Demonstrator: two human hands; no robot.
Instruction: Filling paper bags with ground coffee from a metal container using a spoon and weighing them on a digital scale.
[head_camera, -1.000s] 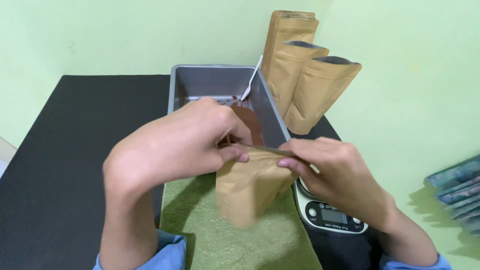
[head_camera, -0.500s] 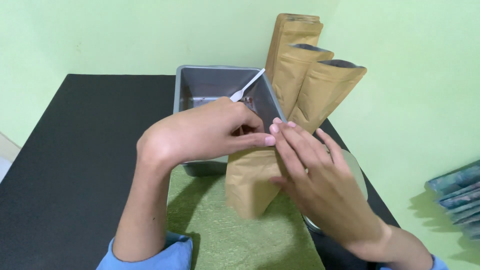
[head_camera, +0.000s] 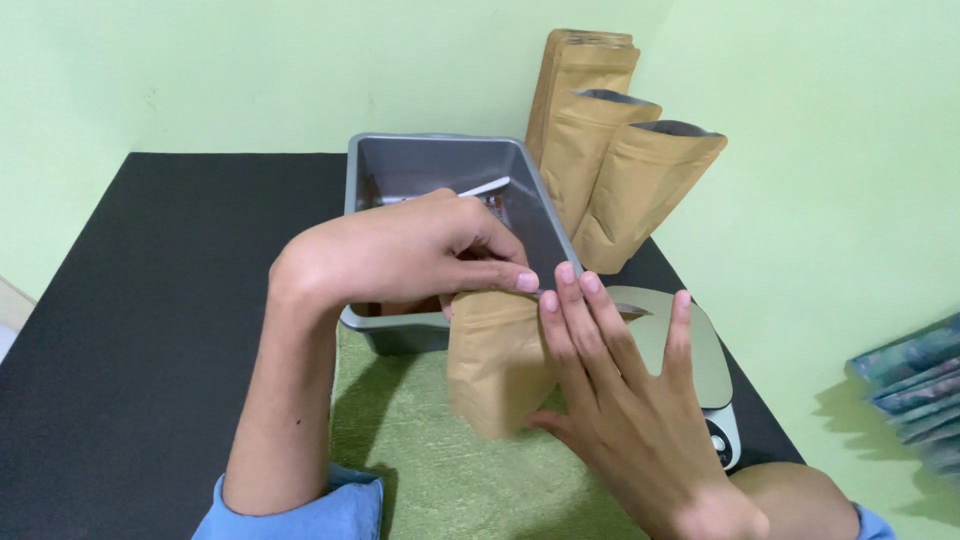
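Your left hand (head_camera: 400, 255) pinches the kraft pouch (head_camera: 495, 365) top; right hand (head_camera: 625, 400), fingers spread, presses its side, beside the grey tray (head_camera: 440, 165).

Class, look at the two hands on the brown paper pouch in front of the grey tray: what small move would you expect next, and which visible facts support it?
Probably the hands slide on along the pouch's top edge, pressing it shut. The left hand pinches the top of the brown pouch, the right hand lies flat against its side with fingertips at that edge, and the pouch stands upright on the green mat.
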